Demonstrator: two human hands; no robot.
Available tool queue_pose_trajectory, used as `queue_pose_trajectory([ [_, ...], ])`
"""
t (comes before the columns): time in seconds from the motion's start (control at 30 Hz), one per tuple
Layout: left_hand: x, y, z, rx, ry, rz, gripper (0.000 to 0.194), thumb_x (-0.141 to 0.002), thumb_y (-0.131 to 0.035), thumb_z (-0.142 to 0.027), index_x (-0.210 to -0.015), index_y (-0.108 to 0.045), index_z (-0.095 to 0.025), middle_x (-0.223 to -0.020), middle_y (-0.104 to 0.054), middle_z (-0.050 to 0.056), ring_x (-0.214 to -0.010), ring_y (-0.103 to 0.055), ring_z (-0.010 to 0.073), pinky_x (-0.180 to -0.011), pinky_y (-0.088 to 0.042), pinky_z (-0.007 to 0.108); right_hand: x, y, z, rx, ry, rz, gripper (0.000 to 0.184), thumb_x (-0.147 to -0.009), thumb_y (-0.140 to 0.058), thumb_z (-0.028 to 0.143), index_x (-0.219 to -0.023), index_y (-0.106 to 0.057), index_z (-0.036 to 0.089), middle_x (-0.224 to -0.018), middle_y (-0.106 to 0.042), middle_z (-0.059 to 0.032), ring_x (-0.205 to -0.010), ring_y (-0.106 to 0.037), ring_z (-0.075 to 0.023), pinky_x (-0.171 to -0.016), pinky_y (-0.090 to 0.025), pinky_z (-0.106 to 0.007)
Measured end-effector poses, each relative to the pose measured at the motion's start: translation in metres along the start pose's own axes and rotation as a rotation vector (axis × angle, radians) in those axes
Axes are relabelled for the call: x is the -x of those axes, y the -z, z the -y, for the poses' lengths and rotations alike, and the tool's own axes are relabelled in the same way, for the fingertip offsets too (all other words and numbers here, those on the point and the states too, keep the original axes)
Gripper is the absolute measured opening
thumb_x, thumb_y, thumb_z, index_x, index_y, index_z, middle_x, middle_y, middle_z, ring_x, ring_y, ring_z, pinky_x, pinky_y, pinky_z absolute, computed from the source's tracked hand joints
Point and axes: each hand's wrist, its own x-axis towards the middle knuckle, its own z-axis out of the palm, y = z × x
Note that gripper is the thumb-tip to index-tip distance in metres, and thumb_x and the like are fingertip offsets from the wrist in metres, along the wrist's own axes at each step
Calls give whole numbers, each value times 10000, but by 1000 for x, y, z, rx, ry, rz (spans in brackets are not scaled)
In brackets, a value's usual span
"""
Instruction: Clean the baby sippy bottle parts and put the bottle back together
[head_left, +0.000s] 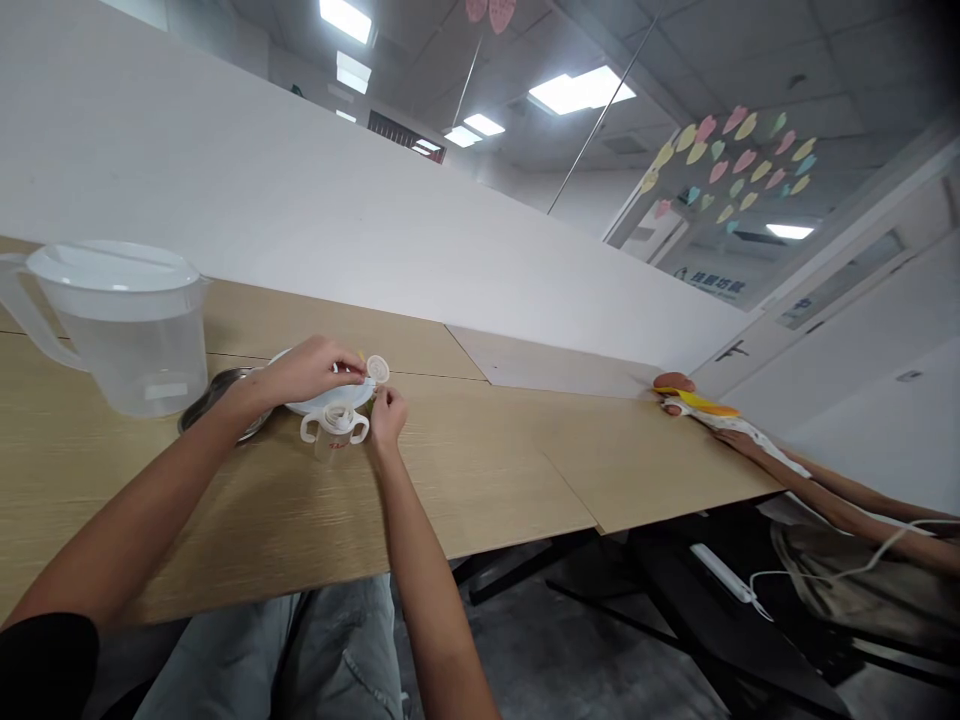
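A small round whitish cap-like piece [378, 369] is between my hands, with a narrow pale part below it. My left hand [319, 364] is closed, its fingertips pinched at the left edge of this piece. Just below it, my right hand [388, 414] is closed too, with its fingertips close to the narrow part; what it grips is too small to make out. A clear two-handled baby bottle [335, 434] stands upright and uncapped on the table, in front of my hands. Under my left hand lies a white plate [304, 405], partly hidden by the hand and bottle.
To the left stands a clear lidded pitcher [142, 350]. A metal tray [217, 388] sits beside it, partly behind my left forearm. The wooden table [480, 470] runs along a white wall. At its far right end, another person's hands [739, 440] touch white and yellow things.
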Motion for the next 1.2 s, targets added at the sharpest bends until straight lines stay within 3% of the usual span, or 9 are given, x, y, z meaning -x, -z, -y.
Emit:
queue_pose_trajectory([
  [0.13,3,4,-4,6,27,-22,403,-874,-501,-455,-964,-780,-178,-789,-722,12,-625,-473,120,-613,-294,251,-1,-1,-2,-9,-9,-7,295,-879,-476,311,-750,-697,166,-715,-704,-44,-647,-585,-173,-643,-405,-256],
  [0.37,6,11,-7,0,4,-82,397,-868,-497,-432,-959,-774,-163,-901,-754,33,-726,-563,144,-663,-340,241,-1,-1,-2,-25,-14,2,276,-865,-480,294,-753,-697,167,-746,-714,-53,-686,-604,-181,-675,-422,-261],
  [0.5,7,13,-7,-22,10,-108,394,-870,-490,-427,-930,-771,-158,-826,-740,21,-673,-532,131,-637,-327,236,1,1,2,-17,-13,-3,275,-866,-476,285,-757,-699,167,-773,-725,-60,-713,-612,-185,-702,-427,-265],
  [0.77,4,10,-1,-44,12,-54,397,-863,-484,-438,-896,-768,-163,-763,-718,14,-624,-492,128,-610,-308,242,1,3,4,-13,-29,15,273,-870,-476,278,-769,-701,161,-782,-725,-63,-716,-611,-186,-696,-421,-264],
  [1.03,7,13,-6,-38,-9,-106,394,-874,-482,-435,-904,-774,-171,-786,-725,15,-631,-499,126,-610,-304,239,1,3,5,12,-21,-4,265,-863,-486,273,-755,-702,162,-739,-716,-51,-676,-596,-178,-683,-420,-259],
  [1.2,7,9,-7,-41,3,-52,379,-886,-480,-422,-905,-768,-176,-776,-717,12,-615,-476,120,-600,-289,243,1,2,2,13,-2,-4,285,-866,-473,297,-771,-708,169,-758,-724,-53,-695,-608,-180,-682,-425,-258],
])
